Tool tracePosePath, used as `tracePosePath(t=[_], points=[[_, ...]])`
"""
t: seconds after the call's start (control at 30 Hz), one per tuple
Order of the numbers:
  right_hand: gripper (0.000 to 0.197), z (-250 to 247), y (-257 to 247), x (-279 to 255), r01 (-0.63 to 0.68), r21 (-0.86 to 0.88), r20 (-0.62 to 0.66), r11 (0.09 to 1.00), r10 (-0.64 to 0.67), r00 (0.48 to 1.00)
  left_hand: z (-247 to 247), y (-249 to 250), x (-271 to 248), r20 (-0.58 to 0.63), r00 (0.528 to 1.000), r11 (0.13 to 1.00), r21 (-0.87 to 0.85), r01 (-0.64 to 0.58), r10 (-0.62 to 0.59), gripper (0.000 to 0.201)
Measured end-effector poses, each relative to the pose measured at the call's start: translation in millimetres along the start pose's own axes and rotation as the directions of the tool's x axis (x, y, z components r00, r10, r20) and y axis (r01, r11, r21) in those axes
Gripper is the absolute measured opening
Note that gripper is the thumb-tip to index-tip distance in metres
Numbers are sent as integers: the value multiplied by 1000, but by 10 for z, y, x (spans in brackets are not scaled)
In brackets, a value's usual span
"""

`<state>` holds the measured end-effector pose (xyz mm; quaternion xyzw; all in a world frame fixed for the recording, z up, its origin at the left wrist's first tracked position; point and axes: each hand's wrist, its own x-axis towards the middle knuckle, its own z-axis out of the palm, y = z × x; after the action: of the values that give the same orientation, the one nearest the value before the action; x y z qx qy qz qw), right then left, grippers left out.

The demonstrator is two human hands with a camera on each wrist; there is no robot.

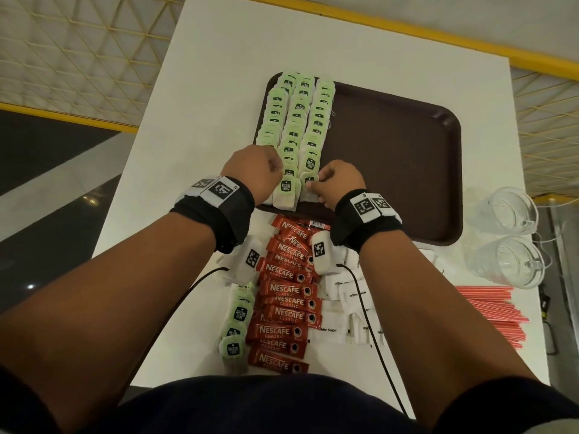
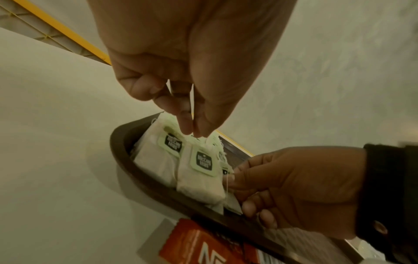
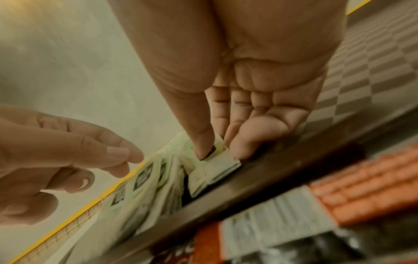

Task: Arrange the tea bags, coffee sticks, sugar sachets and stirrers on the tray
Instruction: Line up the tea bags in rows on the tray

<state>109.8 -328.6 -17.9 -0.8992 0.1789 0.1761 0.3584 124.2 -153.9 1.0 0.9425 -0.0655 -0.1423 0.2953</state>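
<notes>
Pale paper tea bags with green square tags [image 1: 294, 120], in three overlapping rows along left edge of dark brown rounded plastic tray [image 1: 407, 158]. Left hand [image 1: 250, 173] fingers [image 2: 187, 123] pinching a thin white string at near end of rows. Right hand [image 1: 340, 183] fingers [image 3: 203, 142] pinching nearest bag [image 1: 308, 183] by near tray edge. Red glossy coffee sticks [image 1: 285, 296], white sugar sachets [image 1: 351, 296], red stirrers [image 1: 492, 311] along near edge of white matte worktop [image 1: 219, 73].

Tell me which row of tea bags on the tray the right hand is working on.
The rightmost row of three: the right hand pinches its nearest tea bag at the tray's near edge.
</notes>
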Motion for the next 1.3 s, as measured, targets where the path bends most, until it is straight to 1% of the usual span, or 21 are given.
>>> tracePosePath(t=[0.07,0.17,0.27,0.33,0.4,0.5,0.6,0.67,0.73,0.83,0.93,1.0,1.07,1.2,1.27,1.3], points=[[23,-1,-17,5,-5,-44,-3,999,5,1000,20,29,-2,10,1000,1000,11,-11,10,15],[23,-28,13,13,-22,-60,-12,998,21,1000,28,74,12,0,999,999,33,-41,41,17],[15,-86,69,7,-23,-11,-15,1000,23,1000,46,102,37,-4,995,994,48,-97,97,21],[10,-139,120,-6,-30,51,-3,998,30,1000,81,130,60,15,986,983,80,-165,164,23],[7,-195,153,-24,-34,73,10,997,33,999,122,175,85,44,973,963,139,-231,227,26],[6,-267,169,-13,-43,66,35,997,41,999,169,248,146,32,970,952,186,-243,241,27],[5,-298,187,21,-89,102,70,991,82,994,199,297,226,12,975,947,239,-217,220,25],[4,-287,197,33,-121,181,61,976,112,992,208,307,267,8,986,960,229,-162,164,22],[6,-266,187,48,-146,282,51,948,137,989,221,317,290,38,993,968,219,-119,113,20],[6,-256,126,69,-153,389,63,908,140,988,239,333,317,71,994,978,187,-95,83,15],[4,-261,104,93,-131,407,73,904,111,991,241,339,334,81,996,990,133,-39,28,11],[14,-254,115,112,-109,411,63,905,91,994,238,326,326,82,997,996,91,-13,6,12],[17,-252,113,121,-77,412,45,908,64,997,239,313,312,84,996,998,71,-2,-4,13],[9,-268,85,134,-26,384,43,923,10,999,259,289,299,62,998,996,92,17,-23,12],[4,-285,86,136,-6,346,39,938,-8,999,271,282,299,53,998,994,107,14,-19,16],[5,-297,90,134,3,329,34,944,-15,999,273,279,299,55,998,994,109,12,-18,19]])
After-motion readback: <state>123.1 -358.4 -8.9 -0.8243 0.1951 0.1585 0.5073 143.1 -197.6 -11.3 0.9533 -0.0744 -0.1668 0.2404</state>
